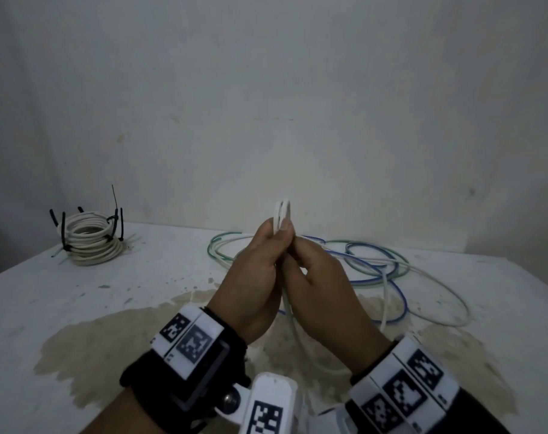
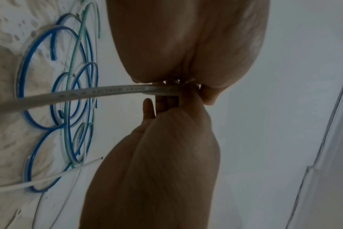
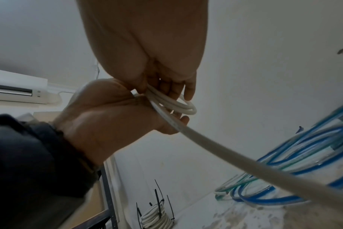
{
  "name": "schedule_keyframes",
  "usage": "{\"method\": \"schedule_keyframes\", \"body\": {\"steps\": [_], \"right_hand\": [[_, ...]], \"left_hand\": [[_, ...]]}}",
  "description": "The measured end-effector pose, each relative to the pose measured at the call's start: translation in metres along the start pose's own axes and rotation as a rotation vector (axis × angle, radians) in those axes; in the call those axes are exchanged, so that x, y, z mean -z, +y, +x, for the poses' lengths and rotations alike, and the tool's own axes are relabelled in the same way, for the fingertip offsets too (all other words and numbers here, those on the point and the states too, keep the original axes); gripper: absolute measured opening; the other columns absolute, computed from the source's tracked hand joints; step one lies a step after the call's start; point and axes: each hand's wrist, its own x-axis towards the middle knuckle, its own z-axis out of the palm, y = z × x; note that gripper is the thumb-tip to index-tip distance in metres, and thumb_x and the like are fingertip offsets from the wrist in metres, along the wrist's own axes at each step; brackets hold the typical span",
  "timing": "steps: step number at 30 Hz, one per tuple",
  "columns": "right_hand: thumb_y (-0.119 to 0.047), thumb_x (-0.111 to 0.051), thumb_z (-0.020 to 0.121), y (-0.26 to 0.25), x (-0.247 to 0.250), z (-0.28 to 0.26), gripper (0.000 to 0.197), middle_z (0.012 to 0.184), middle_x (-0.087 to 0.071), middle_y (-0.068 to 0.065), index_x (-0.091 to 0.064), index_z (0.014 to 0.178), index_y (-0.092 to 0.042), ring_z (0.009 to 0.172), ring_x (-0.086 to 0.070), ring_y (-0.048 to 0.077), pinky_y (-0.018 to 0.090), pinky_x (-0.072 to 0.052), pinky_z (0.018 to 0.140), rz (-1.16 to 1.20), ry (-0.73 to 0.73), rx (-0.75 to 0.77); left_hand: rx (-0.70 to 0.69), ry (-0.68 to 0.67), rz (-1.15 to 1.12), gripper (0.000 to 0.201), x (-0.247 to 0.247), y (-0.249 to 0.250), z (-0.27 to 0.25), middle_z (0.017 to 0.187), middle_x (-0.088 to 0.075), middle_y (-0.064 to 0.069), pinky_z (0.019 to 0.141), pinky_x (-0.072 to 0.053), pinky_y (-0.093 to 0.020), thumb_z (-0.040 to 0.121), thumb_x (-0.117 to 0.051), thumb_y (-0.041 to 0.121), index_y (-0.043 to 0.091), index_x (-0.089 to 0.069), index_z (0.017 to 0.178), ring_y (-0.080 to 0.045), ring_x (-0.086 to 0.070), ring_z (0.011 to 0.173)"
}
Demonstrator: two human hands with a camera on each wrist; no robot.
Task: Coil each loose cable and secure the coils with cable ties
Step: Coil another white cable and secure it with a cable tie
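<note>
Both hands (image 1: 279, 277) pinching white cable (image 1: 282, 214)

Both hands meet mid-table, raised above it: left hand (image 1: 254, 277) on the left, right hand (image 1: 323, 289) touching it on the right, w/ the cable (image 1: 282, 214) sticking up btwn them and trailing down toward the table (image 1: 110, 308). Loose cables (image 1: 391, 270) lie behind and to the right. Tied coil (image 1: 89, 242) sits far left, near the wall (image 1: 266, 89).
</note>
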Motion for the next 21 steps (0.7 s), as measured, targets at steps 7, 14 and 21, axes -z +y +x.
{"method": "schedule_keyframes", "body": {"steps": [7, 14, 21], "right_hand": [[-0.017, -0.040, 0.100, -0.004, 0.031, 0.014, 0.025, 0.070, -0.064, -0.008, -0.055, 0.081, -0.021, 0.071, -0.061, 0.004, 0.020, -0.047, 0.072, 0.127, 0.109, -0.063], [-0.014, -0.033, 0.102, -0.004, 0.064, 0.030, 0.027, 0.067, -0.050, -0.005, -0.054, 0.085, -0.015, 0.056, -0.048, 0.010, 0.034, -0.048, 0.074, 0.581, 0.262, -0.129], [-0.010, -0.031, 0.101, 0.000, 0.072, 0.008, 0.027, 0.066, -0.048, -0.003, -0.054, 0.086, -0.010, 0.051, -0.043, 0.008, 0.025, -0.047, 0.064, 0.762, 0.261, -0.147]], "left_hand": [[-0.014, 0.238, 0.259, 0.024, 0.000, -0.012, -0.006, 0.082, -0.060, 0.004, 0.070, -0.041, -0.028, 0.091, -0.049, 0.041, 0.017, -0.055, 0.088, -0.012, -0.055, 0.079], [1.039, -0.269, -0.047, 0.083, 0.003, -0.053, -0.013, 0.086, -0.066, -0.020, 0.069, -0.055, -0.037, 0.087, -0.029, 0.069, -0.006, -0.062, 0.095, -0.028, -0.066, 0.072], [0.680, 0.135, -0.488, 0.014, -0.022, -0.056, 0.015, 0.075, -0.062, -0.018, 0.055, -0.059, -0.038, 0.098, -0.040, 0.009, 0.000, -0.051, 0.095, -0.025, -0.068, 0.057]]}}
